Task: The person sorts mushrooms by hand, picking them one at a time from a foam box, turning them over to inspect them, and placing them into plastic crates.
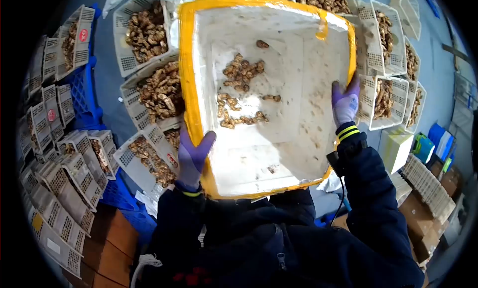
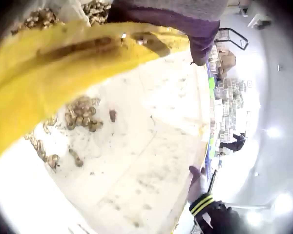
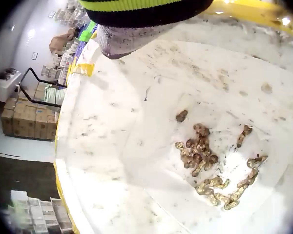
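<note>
Both hands grip a white foam box whose rim is wrapped in yellow tape. It is tilted so that its inside faces the head camera. A small cluster of brown mushrooms lies on its floor, with a few pale-stemmed ones close by; the right wrist view shows the same mushrooms. My left hand, in a purple and grey glove, holds the left rim near its lower corner, thumb over the edge. On the opposite side my right hand, gloved alike, holds the right rim. The fingers behind each wall are hidden.
White plastic baskets of mushrooms stand left and right of the box. More baskets sit over blue pallets at far left. Cardboard boxes are at lower right. The left wrist view shows another person far off.
</note>
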Demonstrator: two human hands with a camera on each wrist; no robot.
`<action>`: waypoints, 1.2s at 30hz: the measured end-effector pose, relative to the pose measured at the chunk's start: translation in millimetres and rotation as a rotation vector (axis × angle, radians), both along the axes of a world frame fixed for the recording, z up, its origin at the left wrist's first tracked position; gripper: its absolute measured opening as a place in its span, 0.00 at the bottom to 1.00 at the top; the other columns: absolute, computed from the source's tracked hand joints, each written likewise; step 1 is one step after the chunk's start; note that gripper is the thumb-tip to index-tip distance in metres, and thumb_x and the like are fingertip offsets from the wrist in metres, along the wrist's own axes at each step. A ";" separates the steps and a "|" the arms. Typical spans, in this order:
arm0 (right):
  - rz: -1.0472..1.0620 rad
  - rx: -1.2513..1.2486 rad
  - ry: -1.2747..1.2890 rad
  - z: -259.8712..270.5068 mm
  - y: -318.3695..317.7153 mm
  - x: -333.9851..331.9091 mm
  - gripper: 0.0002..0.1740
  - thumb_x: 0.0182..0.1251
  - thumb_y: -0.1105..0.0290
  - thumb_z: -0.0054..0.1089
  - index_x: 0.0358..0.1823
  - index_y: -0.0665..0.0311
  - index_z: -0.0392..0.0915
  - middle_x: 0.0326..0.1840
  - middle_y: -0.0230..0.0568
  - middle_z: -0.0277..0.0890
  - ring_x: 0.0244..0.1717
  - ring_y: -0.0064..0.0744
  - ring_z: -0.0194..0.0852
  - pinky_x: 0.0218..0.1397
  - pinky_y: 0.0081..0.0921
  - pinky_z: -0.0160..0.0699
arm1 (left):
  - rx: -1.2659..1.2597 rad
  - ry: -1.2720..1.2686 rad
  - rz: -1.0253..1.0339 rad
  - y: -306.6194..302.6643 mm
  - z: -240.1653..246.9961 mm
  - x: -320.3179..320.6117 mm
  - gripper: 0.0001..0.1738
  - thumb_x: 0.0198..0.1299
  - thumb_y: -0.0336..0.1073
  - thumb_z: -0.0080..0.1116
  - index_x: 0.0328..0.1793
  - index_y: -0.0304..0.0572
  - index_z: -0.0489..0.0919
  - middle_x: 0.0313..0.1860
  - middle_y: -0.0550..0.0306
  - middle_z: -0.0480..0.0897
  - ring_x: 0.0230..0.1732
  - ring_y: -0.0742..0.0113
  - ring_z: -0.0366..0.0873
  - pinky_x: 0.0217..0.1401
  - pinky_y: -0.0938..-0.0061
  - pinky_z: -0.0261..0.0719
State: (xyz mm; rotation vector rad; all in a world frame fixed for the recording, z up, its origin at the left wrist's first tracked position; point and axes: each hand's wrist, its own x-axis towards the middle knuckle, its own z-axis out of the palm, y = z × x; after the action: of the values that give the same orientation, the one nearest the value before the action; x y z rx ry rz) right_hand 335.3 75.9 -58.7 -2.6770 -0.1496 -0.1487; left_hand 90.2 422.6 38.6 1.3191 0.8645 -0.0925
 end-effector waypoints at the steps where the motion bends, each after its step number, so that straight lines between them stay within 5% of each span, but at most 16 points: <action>1: -0.018 0.003 0.038 3.9 5.2 -2.2 0.44 0.59 0.60 0.64 0.74 0.66 0.54 0.64 0.64 0.67 0.65 0.60 0.65 0.67 0.42 0.66 | 0.178 0.004 -0.018 -10.1 -2.3 -0.4 0.43 0.53 0.27 0.61 0.76 0.35 0.56 0.65 0.48 0.71 0.63 0.58 0.72 0.67 0.68 0.70; 4: -0.012 0.154 0.054 7.5 14.5 -7.2 0.43 0.60 0.64 0.64 0.73 0.73 0.55 0.68 0.63 0.65 0.70 0.56 0.62 0.72 0.40 0.61 | 0.185 0.048 0.145 -17.5 -34.8 -20.6 0.43 0.54 0.27 0.60 0.76 0.33 0.55 0.64 0.47 0.72 0.63 0.58 0.72 0.65 0.69 0.72; 5: -0.059 0.382 0.073 4.6 16.8 -5.1 0.38 0.61 0.68 0.62 0.70 0.75 0.58 0.67 0.60 0.66 0.69 0.53 0.64 0.71 0.38 0.61 | 0.348 0.142 0.060 -13.6 -38.7 -20.8 0.42 0.55 0.27 0.59 0.76 0.32 0.55 0.65 0.45 0.71 0.63 0.57 0.72 0.66 0.68 0.72; 8: 0.070 0.365 -0.082 39.1 43.3 -15.3 0.32 0.62 0.73 0.61 0.67 0.74 0.63 0.66 0.57 0.68 0.67 0.49 0.66 0.70 0.36 0.62 | 0.463 0.078 0.017 -10.1 -54.3 -31.9 0.40 0.55 0.26 0.58 0.75 0.31 0.56 0.64 0.44 0.72 0.62 0.56 0.73 0.67 0.68 0.70; 10: 0.312 0.504 -0.037 64.5 103.5 -28.6 0.27 0.58 0.79 0.61 0.61 0.71 0.71 0.61 0.55 0.73 0.62 0.51 0.71 0.67 0.38 0.67 | 0.365 0.073 0.104 -15.7 -46.7 -24.2 0.40 0.54 0.27 0.58 0.74 0.32 0.58 0.63 0.44 0.73 0.61 0.56 0.73 0.67 0.68 0.70; 11: 0.483 0.385 0.000 56.7 125.4 -32.2 0.25 0.58 0.76 0.61 0.60 0.66 0.73 0.60 0.55 0.74 0.60 0.56 0.72 0.66 0.40 0.68 | 0.314 0.059 0.152 -17.9 -44.1 -18.6 0.40 0.54 0.27 0.58 0.74 0.33 0.58 0.62 0.44 0.73 0.61 0.56 0.73 0.67 0.68 0.70; 14: 0.601 0.147 0.470 -41.6 165.1 -39.3 0.33 0.61 0.58 0.59 0.67 0.61 0.66 0.68 0.57 0.65 0.67 0.58 0.63 0.70 0.43 0.64 | 0.529 0.198 0.001 -10.4 -51.4 -26.2 0.38 0.54 0.27 0.57 0.73 0.33 0.60 0.62 0.43 0.73 0.60 0.54 0.73 0.67 0.68 0.70; 17: 0.359 -0.053 0.903 -155.6 164.4 -8.3 0.46 0.60 0.50 0.59 0.76 0.62 0.54 0.74 0.61 0.58 0.72 0.57 0.59 0.72 0.39 0.62 | 0.718 0.213 0.011 -18.0 -57.8 -34.0 0.40 0.55 0.30 0.64 0.74 0.32 0.60 0.62 0.42 0.74 0.62 0.54 0.73 0.66 0.66 0.70; 20: 0.456 -0.225 0.902 -236.3 155.1 10.0 0.50 0.61 0.44 0.56 0.79 0.60 0.46 0.74 0.68 0.55 0.73 0.55 0.60 0.72 0.39 0.61 | 0.716 0.292 0.067 -20.6 -55.3 -32.3 0.42 0.56 0.32 0.67 0.75 0.33 0.59 0.64 0.42 0.73 0.64 0.54 0.72 0.68 0.65 0.68; 25: 0.604 -0.261 0.855 -350.1 178.8 18.7 0.53 0.59 0.34 0.56 0.80 0.50 0.46 0.78 0.60 0.50 0.75 0.59 0.54 0.74 0.48 0.59 | 0.740 0.448 0.030 -18.9 -54.5 -37.6 0.46 0.51 0.33 0.68 0.73 0.23 0.56 0.64 0.30 0.71 0.63 0.42 0.74 0.66 0.59 0.71; 27: 0.563 -0.244 0.861 -371.0 194.0 12.4 0.51 0.59 0.32 0.54 0.80 0.45 0.48 0.78 0.57 0.51 0.75 0.59 0.53 0.74 0.48 0.59 | 0.887 0.522 -0.049 -20.1 -51.9 -40.1 0.49 0.48 0.37 0.72 0.71 0.21 0.58 0.61 0.29 0.72 0.60 0.39 0.75 0.63 0.56 0.74; 30: 0.402 -0.250 0.912 -412.2 206.5 -6.7 0.50 0.62 0.32 0.50 0.79 0.50 0.50 0.78 0.56 0.51 0.76 0.57 0.52 0.77 0.47 0.53 | 0.962 0.708 -0.089 -25.6 -42.7 -39.5 0.51 0.45 0.38 0.75 0.71 0.21 0.58 0.60 0.32 0.73 0.58 0.42 0.76 0.61 0.58 0.75; 33: 0.340 -0.444 0.682 -412.6 218.3 -46.7 0.47 0.65 0.35 0.47 0.79 0.54 0.50 0.77 0.56 0.53 0.77 0.56 0.50 0.80 0.46 0.46 | 0.845 0.742 0.142 -31.3 -40.3 -40.1 0.52 0.43 0.38 0.77 0.71 0.22 0.58 0.59 0.37 0.74 0.58 0.49 0.76 0.59 0.59 0.75; 36: 0.481 -0.303 0.700 -424.0 211.3 -61.9 0.45 0.66 0.40 0.49 0.78 0.56 0.50 0.77 0.57 0.54 0.77 0.55 0.49 0.81 0.46 0.41 | 0.874 0.669 0.212 -36.3 -42.1 -43.8 0.53 0.43 0.35 0.76 0.72 0.24 0.57 0.59 0.40 0.74 0.58 0.52 0.75 0.59 0.59 0.74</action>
State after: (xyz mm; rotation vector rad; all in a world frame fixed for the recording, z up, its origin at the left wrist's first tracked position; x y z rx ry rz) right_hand 273.4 287.2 -482.7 -2.7106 -0.6109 1.0111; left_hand 46.4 386.3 -3.5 2.0397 1.7309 0.0236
